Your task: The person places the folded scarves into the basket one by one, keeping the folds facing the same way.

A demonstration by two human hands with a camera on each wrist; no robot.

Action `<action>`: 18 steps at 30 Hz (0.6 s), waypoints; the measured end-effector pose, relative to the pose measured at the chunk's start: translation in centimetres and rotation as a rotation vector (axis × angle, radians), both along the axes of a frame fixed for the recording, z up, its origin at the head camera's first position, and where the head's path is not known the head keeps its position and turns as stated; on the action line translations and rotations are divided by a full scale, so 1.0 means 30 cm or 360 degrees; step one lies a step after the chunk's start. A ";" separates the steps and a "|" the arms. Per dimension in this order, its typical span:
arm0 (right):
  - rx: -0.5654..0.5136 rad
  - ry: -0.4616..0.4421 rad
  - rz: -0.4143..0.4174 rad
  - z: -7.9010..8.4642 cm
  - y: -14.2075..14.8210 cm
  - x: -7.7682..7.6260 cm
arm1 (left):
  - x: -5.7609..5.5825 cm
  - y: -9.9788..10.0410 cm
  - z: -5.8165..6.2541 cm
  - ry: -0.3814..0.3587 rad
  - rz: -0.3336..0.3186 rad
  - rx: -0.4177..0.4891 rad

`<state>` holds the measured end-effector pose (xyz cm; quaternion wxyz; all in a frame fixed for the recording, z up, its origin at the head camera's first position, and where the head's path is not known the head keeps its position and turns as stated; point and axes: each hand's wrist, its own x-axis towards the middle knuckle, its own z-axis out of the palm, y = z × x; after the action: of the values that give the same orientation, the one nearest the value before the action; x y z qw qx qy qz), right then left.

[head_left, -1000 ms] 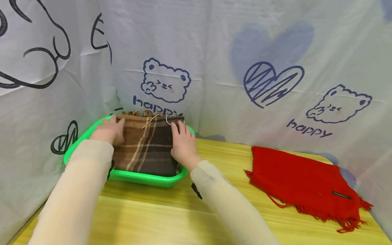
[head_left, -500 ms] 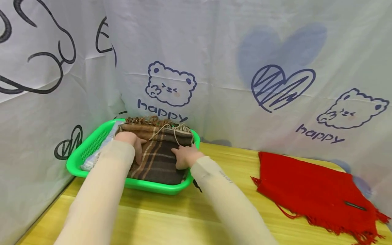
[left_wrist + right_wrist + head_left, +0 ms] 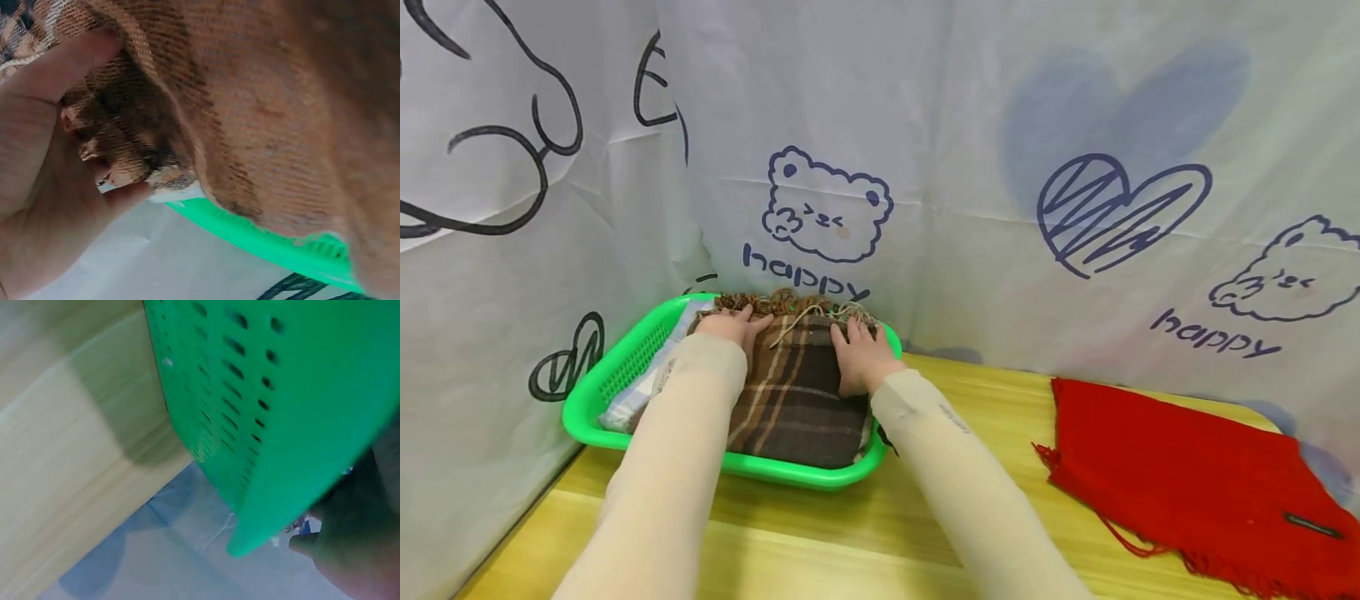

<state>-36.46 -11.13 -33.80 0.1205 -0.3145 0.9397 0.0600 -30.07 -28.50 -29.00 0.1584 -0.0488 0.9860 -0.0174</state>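
Observation:
In the head view a folded brown plaid scarf [image 3: 797, 417] with a fringed far edge lies in a green plastic basket [image 3: 790, 473]. My left hand [image 3: 730, 329] rests on the scarf's far left part, near the fringe. The left wrist view shows its thumb [image 3: 69, 65] against the brown weave. On the dark right part of the scarf lies my right hand [image 3: 859, 358], its fingers spread toward the far edge. The basket's slotted outer wall [image 3: 306, 425] fills much of the right wrist view, with the right hand [image 3: 356, 550] partly hidden beyond its rim.
A pale blue cloth [image 3: 643, 387] lies in the basket's left side. On the wooden table [image 3: 820, 542], a red fringed scarf [image 3: 1172, 467] with a dark label is spread at the right. White printed curtains [image 3: 970, 167] stand behind and on the left.
Both hands drew toward the near side of the scarf, then moved back to its far edge. The left hand now lies further right, and pale blue cloth shows beside it.

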 end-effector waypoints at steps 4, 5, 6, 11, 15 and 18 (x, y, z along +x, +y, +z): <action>0.0091 -0.0017 0.0024 -0.010 -0.008 -0.002 | -0.048 -0.006 -0.042 -0.0056 0.0113 0.0007; 0.0112 -0.0023 0.0028 -0.009 -0.008 -0.001 | -0.076 -0.020 -0.067 -0.0052 0.0177 0.0053; 0.0132 -0.0036 0.0035 -0.009 -0.008 -0.001 | -0.104 -0.034 -0.094 -0.0065 0.0237 0.0087; 0.0214 -0.0152 0.0056 -0.020 -0.009 0.000 | -0.257 -0.128 -0.266 -0.0040 0.0352 0.0124; 0.0233 -0.0149 0.0055 -0.033 -0.013 -0.003 | -0.260 -0.126 -0.286 0.0020 0.0337 0.0086; 0.0231 -0.0140 0.0067 -0.044 -0.013 -0.007 | -0.227 -0.106 -0.265 0.0000 0.0373 0.0091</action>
<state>-36.66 -11.52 -35.11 0.1829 -0.3269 0.9198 0.1167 -36.87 -31.67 -36.94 0.1606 -0.1592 0.9736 0.0295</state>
